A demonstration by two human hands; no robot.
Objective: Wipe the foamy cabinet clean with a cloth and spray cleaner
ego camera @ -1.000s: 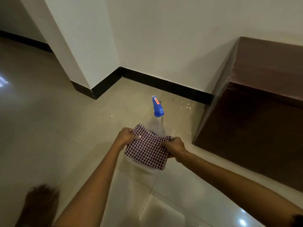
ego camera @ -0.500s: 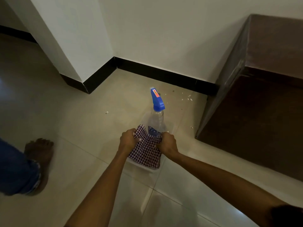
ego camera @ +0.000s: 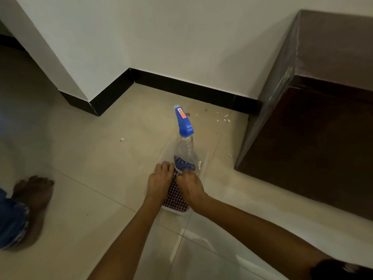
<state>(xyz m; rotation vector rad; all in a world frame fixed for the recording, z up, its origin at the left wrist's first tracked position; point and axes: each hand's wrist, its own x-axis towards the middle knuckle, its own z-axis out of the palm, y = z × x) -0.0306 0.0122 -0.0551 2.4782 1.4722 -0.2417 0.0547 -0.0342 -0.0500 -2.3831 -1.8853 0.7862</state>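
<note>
A red-and-white checked cloth (ego camera: 174,197) lies folded narrow in a clear plastic tray (ego camera: 203,156) on the floor. My left hand (ego camera: 160,181) and my right hand (ego camera: 189,184) hold it close together, side by side, fingers curled over its far edge. Just beyond them a clear spray bottle (ego camera: 184,147) with a blue trigger head stands in the same tray. The dark brown cabinet (ego camera: 314,126) stands at the right against the wall, apart from both hands.
A white wall with black skirting (ego camera: 181,86) runs behind, with a jutting corner at the left. Small white crumbs (ego camera: 224,118) lie on the beige tiles near the cabinet. A bare foot (ego camera: 33,194) and blue trouser leg are at the left edge.
My hands have come together, folding the cloth from a wide spread into a narrow strip, and lowered it into the tray. The view has dropped closer to the floor.
</note>
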